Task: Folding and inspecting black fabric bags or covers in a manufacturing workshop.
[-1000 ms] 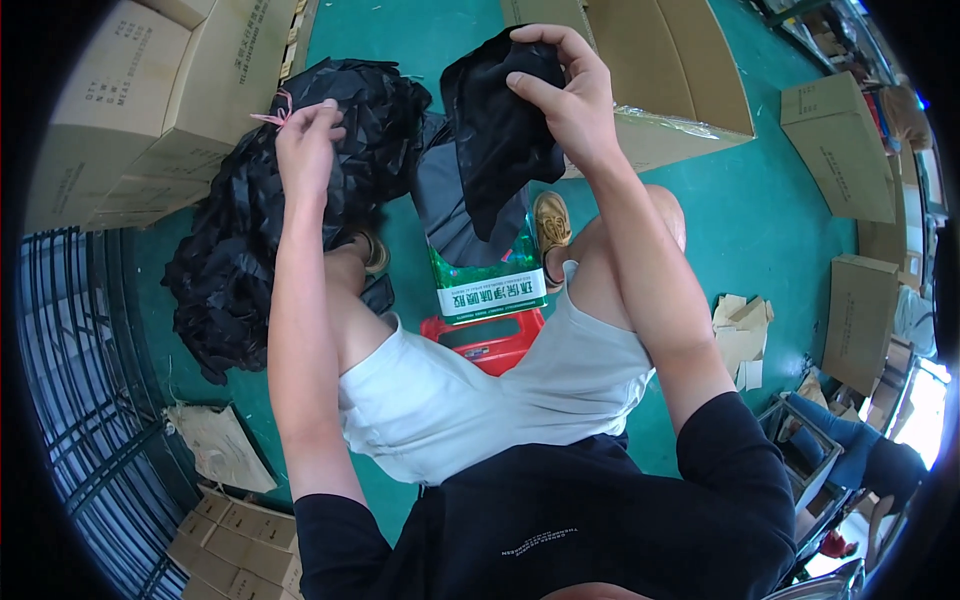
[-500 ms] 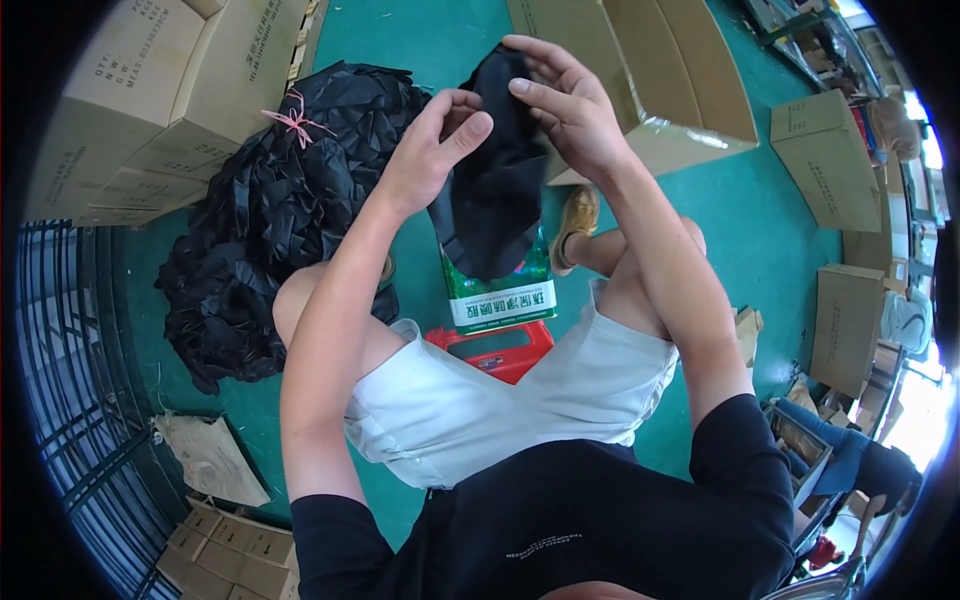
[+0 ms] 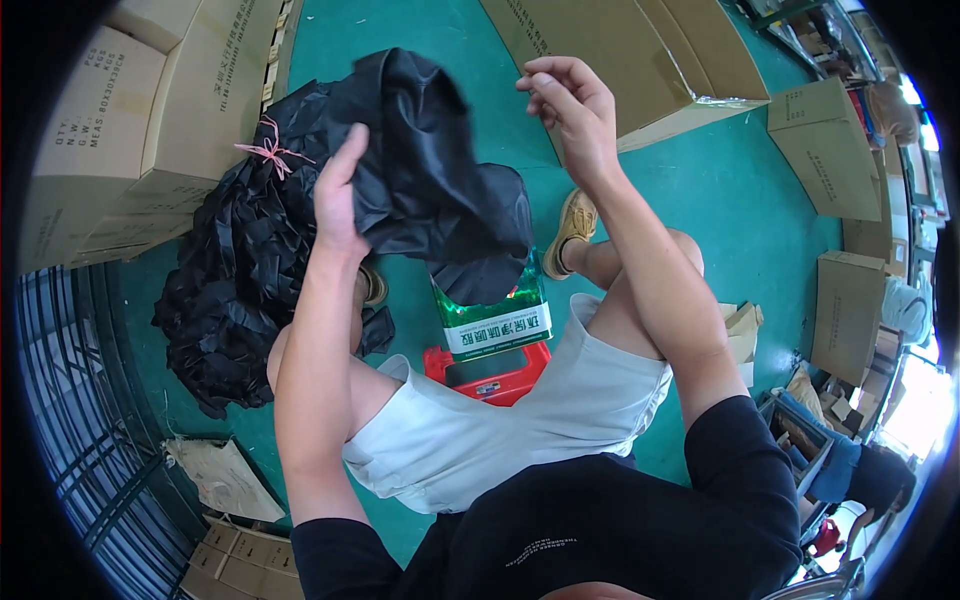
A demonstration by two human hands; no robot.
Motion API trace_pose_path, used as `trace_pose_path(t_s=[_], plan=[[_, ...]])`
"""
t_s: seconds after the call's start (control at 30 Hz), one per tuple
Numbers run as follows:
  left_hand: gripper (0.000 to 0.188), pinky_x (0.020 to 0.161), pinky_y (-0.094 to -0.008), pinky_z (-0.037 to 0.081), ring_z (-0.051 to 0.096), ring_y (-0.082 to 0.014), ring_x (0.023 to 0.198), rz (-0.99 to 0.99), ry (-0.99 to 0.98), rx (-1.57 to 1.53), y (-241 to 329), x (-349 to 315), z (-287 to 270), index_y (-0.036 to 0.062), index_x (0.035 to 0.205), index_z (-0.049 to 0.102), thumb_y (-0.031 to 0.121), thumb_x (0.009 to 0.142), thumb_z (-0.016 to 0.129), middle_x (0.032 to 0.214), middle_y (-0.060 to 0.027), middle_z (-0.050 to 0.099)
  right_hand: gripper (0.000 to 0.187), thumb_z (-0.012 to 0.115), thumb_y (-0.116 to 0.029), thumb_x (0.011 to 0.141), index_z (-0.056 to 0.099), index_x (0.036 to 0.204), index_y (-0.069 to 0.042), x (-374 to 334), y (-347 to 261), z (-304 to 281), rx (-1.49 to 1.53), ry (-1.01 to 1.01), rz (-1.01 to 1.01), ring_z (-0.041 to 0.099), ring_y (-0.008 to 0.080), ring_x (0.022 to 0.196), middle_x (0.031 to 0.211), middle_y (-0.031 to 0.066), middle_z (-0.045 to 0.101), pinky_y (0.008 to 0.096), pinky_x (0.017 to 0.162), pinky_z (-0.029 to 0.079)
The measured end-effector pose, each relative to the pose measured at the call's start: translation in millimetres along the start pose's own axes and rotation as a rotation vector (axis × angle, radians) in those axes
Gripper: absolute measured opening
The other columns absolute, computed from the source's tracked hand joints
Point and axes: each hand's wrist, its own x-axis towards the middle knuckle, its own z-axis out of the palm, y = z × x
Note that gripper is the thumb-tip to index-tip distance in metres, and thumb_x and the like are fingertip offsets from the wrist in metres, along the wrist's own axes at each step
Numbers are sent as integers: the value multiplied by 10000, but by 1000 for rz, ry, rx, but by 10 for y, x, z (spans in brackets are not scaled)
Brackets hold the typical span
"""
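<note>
Left hand [image 3: 340,205] grips a black bag [image 3: 430,180] above the bag pile [image 3: 235,290]; right hand [image 3: 570,110] hovers empty, fingers loose.

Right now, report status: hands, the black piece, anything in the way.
Left hand grips black fabric piece. Right hand raised, empty, apart. Tied black bundle lies beside. Green-white packet below, partly covered.

black cloth [image 3: 430,180] thin w/ slight sheen, cardboard boxes [image 3: 640,60] matt, stool [image 3: 490,372] glossy plastic

My left hand [image 3: 340,205] is raised with fingers closed in a grip, while my right hand [image 3: 570,110] hovers farther right, fingers loosely curled and empty.
</note>
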Motion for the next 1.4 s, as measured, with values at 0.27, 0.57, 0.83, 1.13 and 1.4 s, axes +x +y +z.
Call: trace_pose_path(t_s=[0.27, 0.57, 0.83, 1.13, 1.4], plan=[[542, 1098, -455, 430, 570, -295, 1254, -16, -232, -163, 6, -68, 168, 33, 1443, 459, 418, 1063, 427, 1422, -142, 549, 632, 581, -428, 960, 456, 1456, -58, -209, 186, 268, 131, -441, 438, 547, 187, 1178, 1380, 111, 537, 352, 1012, 392], [459, 1049, -424, 474, 621, -267, 1174, -14, -102, -91, -115, -29, 248, 16, 1371, 530, 330, 1038, 501, 1325, -137, 619, 358, 686, -167, 912, 556, 1219, -37, -401, 334, 350, 539, -404, 506, 582, 75, 952, 998, 16, 629, 257, 842, 458], [340, 955, -324, 509, 658, -181, 1074, 300, 185, 481, -18, -10, 164, -2, 1268, 600, 65, 935, 597, 1213, -80, 671, 309, 703, -15, 888, 545, 1153, -38, -129, 102, -50, 643, -115, 296, 692, 145, 875, 975, 76, 712, 290, 794, 564], [322, 969, -289, 474, 620, -125, 1094, 394, 233, 493, 14, 27, 140, 8, 1239, 633, 242, 1026, 574, 1225, -50, 658, 352, 678, 13, 891, 575, 1227, 9, -80, 38, -202, 562, -170, 291, 687, 129, 970, 1075, 75, 716, 263, 883, 540], [327, 976, -316, 487, 629, -140, 1074, 479, 293, 543, 219, 9, 71, -11, 1217, 617, 256, 1057, 516, 1179, -54, 657, 290, 627, 31, 921, 591, 1205, -17, -16, -45, -447, 685, -185, 128, 703, 160, 969, 1047, 103, 719, 283, 876, 565]])
